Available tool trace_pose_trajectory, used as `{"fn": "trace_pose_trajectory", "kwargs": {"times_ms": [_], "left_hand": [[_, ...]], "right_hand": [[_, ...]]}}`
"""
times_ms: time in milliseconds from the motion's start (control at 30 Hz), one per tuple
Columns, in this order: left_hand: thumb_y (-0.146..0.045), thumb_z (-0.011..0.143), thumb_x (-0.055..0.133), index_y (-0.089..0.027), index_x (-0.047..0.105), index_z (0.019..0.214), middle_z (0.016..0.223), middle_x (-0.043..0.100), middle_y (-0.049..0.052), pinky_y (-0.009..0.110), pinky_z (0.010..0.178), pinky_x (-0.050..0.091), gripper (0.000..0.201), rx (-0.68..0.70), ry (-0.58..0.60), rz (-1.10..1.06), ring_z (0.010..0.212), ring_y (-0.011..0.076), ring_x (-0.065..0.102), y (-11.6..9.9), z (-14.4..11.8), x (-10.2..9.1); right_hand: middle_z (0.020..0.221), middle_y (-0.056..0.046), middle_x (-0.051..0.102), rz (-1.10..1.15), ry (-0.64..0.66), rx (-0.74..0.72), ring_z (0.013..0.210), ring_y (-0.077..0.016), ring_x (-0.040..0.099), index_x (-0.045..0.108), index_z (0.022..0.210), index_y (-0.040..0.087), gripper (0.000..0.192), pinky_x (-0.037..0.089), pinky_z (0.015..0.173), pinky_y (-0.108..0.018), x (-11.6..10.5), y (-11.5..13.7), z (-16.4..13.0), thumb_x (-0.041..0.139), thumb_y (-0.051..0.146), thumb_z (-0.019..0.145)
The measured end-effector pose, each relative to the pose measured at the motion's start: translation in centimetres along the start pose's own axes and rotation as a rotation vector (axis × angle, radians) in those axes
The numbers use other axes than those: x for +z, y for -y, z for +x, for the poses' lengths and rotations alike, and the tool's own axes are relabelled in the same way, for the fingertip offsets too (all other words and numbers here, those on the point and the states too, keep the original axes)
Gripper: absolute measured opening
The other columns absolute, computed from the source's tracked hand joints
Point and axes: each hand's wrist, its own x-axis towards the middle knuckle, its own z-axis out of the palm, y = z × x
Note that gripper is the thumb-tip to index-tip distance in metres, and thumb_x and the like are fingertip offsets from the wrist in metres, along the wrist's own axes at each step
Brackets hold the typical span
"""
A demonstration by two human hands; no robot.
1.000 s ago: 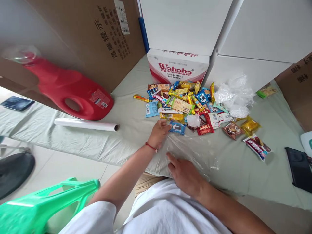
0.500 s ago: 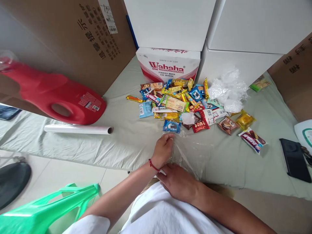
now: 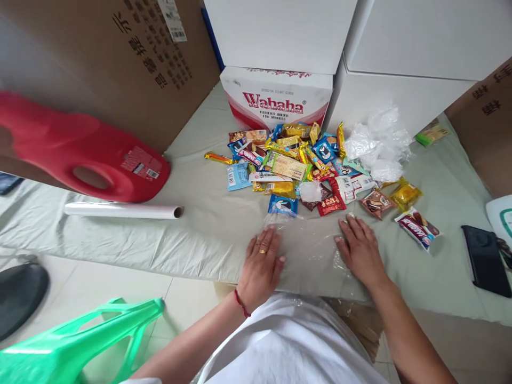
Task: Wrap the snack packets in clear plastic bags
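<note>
A thin clear plastic sheet [image 3: 306,250] lies spread over the cloth at the near edge, its outline hard to see. My left hand [image 3: 261,261], with a ring and a red bracelet, rests flat on the sheet's left side, fingers stretched out. On its right side my right hand [image 3: 360,248] lies flat too, fingers apart. Just beyond the sheet sits a blue snack packet [image 3: 282,205], and behind that spreads a heap of wrapped snacks [image 3: 288,165] in many colours. A crumpled bunch of clear plastic [image 3: 378,144] lies at the heap's right.
A Wahaha carton [image 3: 276,101] and white boxes [image 3: 412,42] stand behind the snacks. To the left are a red jug [image 3: 92,154] and a white roll [image 3: 124,210]. At right lies a black phone [image 3: 486,261]. A green stool [image 3: 88,341] stands on the floor.
My hands, close together and crossed at the wrist before, have moved apart. The right one has gone right and forward. Both have opened and now press the plastic sheet flat.
</note>
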Motion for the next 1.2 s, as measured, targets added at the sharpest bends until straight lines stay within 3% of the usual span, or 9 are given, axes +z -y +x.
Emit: {"fn": "trace_pose_trajectory", "kwargs": {"times_ms": [133,300,367,467,600,700,900,1033,1200], "left_hand": [[-0.029,0.104,0.045,-0.016,0.058,0.14,0.149,0.06,0.013,0.05,0.115,0.043,0.041,-0.079,-0.033,0.069,0.142,0.0302,0.051,1.7,-0.1,-0.4],[-0.029,0.104,0.044,-0.018,0.064,0.133,0.149,0.06,0.012,0.052,0.113,0.044,0.037,-0.119,-0.037,0.117,0.14,0.0311,0.052,1.7,1.1,-0.3],[-0.029,0.104,0.043,-0.017,0.062,0.135,0.152,0.056,0.014,0.054,0.114,0.043,0.039,-0.122,-0.025,0.097,0.142,0.0317,0.05,1.7,1.1,-0.1],[-0.029,0.103,0.044,-0.018,0.054,0.144,0.156,0.052,0.015,0.055,0.117,0.041,0.044,-0.12,-0.04,0.01,0.144,0.0313,0.048,2.0,0.1,-0.1],[-0.024,0.103,0.043,-0.018,0.055,0.138,0.147,0.056,0.017,0.047,0.113,0.049,0.037,-0.235,-0.286,-0.182,0.139,0.0269,0.052,2.0,-1.0,-1.8],[-0.022,0.104,0.038,-0.019,0.063,0.12,0.127,0.066,0.013,0.041,0.105,0.054,0.029,-0.271,-0.369,-0.355,0.123,0.0227,0.062,1.6,0.5,-3.4],[-0.028,0.104,0.038,-0.013,0.067,0.122,0.133,0.068,0.016,0.049,0.113,0.05,0.037,-0.253,-0.147,-0.374,0.129,0.0275,0.06,2.7,5.2,-1.4],[-0.031,0.107,0.033,-0.015,0.064,0.133,0.145,0.062,0.012,0.051,0.119,0.044,0.043,-0.239,-0.159,-0.287,0.141,0.0272,0.052,3.4,4.6,0.7],[-0.037,0.103,0.042,-0.011,0.049,0.151,0.16,0.046,0.017,0.053,0.121,0.039,0.055,-0.151,-0.049,-0.054,0.15,0.0325,0.041,2.5,3.4,0.9]], "right_hand": [[0.157,-0.015,0.05,-0.014,-0.006,-0.046,0.148,-0.0349,0.037,0.056,0.146,0.014,0.049,0.035,0.118,-0.06,-0.2,-2.1,2.2,0.041,0.038,0.106],[0.133,-0.018,0.065,0.112,-0.166,-0.132,0.133,-0.0344,0.049,0.071,0.123,0.015,0.034,0.044,0.111,-0.056,-4.7,-1.0,4.2,0.049,0.025,0.1],[0.118,-0.014,0.07,0.246,-0.192,-0.22,0.121,-0.0316,0.056,0.071,0.12,0.018,0.032,0.049,0.105,-0.053,-6.5,1.8,4.3,0.05,0.018,0.097],[0.114,-0.011,0.071,0.428,0.052,-0.44,0.117,-0.028,0.058,0.07,0.122,0.021,0.035,0.054,0.1,-0.048,-6.6,8.2,3.6,0.049,0.011,0.095],[0.154,-0.021,0.05,0.354,0.17,-0.475,0.146,-0.0356,0.039,0.052,0.147,0.008,0.057,0.037,0.12,-0.057,-2.1,15.9,2.6,0.06,0.032,0.097],[0.161,-0.024,0.04,0.325,0.166,-0.521,0.153,-0.0381,0.029,0.043,0.154,0.004,0.066,0.024,0.125,-0.061,1.1,18.4,2.5,0.058,0.034,0.098],[0.15,-0.024,0.052,0.439,0.148,-0.656,0.144,-0.0369,0.04,0.048,0.151,0.005,0.061,0.036,0.12,-0.057,1.4,18.4,1.7,0.056,0.038,0.099],[0.107,-0.009,0.074,0.678,0.181,-0.685,0.11,-0.0242,0.063,0.07,0.109,0.019,0.024,0.054,0.098,-0.04,-1.5,16.0,1.7,0.048,0.025,0.102],[0.103,-0.011,0.07,0.446,-0.144,-0.335,0.104,-0.0258,0.061,0.066,0.104,0.02,0.024,0.049,0.095,-0.041,-5.3,11.6,10.9,0.043,0.025,0.104]]}}
